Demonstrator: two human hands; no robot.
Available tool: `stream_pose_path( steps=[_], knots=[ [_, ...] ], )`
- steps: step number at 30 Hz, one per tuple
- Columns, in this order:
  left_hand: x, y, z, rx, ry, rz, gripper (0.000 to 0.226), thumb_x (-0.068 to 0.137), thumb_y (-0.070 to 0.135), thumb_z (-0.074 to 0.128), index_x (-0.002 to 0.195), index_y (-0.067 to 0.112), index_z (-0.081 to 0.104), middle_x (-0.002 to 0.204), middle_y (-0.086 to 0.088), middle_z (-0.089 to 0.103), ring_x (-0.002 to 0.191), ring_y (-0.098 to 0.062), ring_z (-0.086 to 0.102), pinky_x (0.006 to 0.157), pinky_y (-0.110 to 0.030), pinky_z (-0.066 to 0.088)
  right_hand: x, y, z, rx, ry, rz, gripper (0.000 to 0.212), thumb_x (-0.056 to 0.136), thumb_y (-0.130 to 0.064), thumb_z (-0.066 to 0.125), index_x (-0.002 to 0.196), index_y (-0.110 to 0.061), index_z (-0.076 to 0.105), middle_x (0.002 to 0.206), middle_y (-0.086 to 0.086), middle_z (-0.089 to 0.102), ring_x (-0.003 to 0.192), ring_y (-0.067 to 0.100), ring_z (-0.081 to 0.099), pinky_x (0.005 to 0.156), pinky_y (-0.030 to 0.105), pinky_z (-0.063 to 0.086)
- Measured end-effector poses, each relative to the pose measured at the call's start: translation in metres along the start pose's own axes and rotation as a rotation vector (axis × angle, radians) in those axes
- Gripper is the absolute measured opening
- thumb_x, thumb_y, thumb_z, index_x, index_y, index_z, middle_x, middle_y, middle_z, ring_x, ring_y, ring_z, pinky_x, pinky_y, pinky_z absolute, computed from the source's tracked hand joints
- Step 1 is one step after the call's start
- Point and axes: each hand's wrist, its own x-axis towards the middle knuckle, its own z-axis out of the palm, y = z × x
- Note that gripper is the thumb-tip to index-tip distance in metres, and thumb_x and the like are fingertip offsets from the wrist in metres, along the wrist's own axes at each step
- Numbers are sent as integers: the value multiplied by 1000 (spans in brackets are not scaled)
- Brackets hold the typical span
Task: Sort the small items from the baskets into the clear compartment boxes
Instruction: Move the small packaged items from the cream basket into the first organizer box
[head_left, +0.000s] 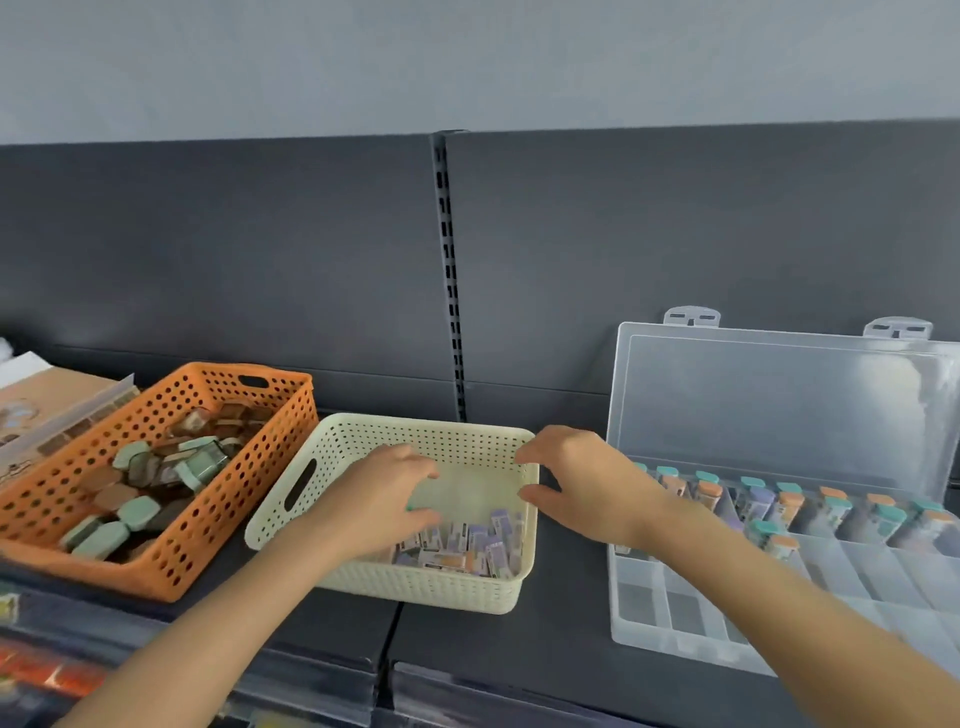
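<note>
A cream perforated basket (363, 579) stands in the middle, with several small purple and orange packets (467, 551) heaped in its near right corner. My left hand (384, 499) reaches into the basket above the packets, fingers and thumb curved apart with nothing between their tips. A speck of teal shows under its palm. My right hand (576, 483) hovers at the basket's right rim, its fingers and thumb spread on either side of the rim. To the right lies a clear compartment box (675, 618) with its lid (779, 405) up. Its back row holds teal- and orange-capped items (779, 506).
An orange perforated basket (218, 530) at the left holds several green and brown small items. A tan box (47, 410) lies behind it. Everything stands on a dark shelf (545, 649) with a dark back panel; clear drawers show below the front edge.
</note>
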Motion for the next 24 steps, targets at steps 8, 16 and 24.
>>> stream_pose_path(
  steps=[8,16,24],
  knots=[
    [0,-47,9,-48,-246,-60,57,86,41,63,137,22,46,138,4,44,120,-13,47,102,-29,39,48,-29,38,-88,-278,2,45,93,-27,55,135,-13,49,134,6,51,118,22,51,98,32,44],
    [17,-53,20,-93,-348,-52,65,76,49,71,128,15,52,125,0,53,105,-16,54,91,-34,48,76,-40,69,-120,-422,90,42,90,-26,58,130,-13,53,125,2,57,112,21,54,93,35,48],
    [24,-53,28,-138,-301,-46,63,71,36,79,125,13,54,107,3,46,93,-15,52,79,-27,47,79,-45,76,-184,-478,105,27,84,-18,62,106,-2,66,106,11,67,98,28,63,81,37,53]
  ],
)
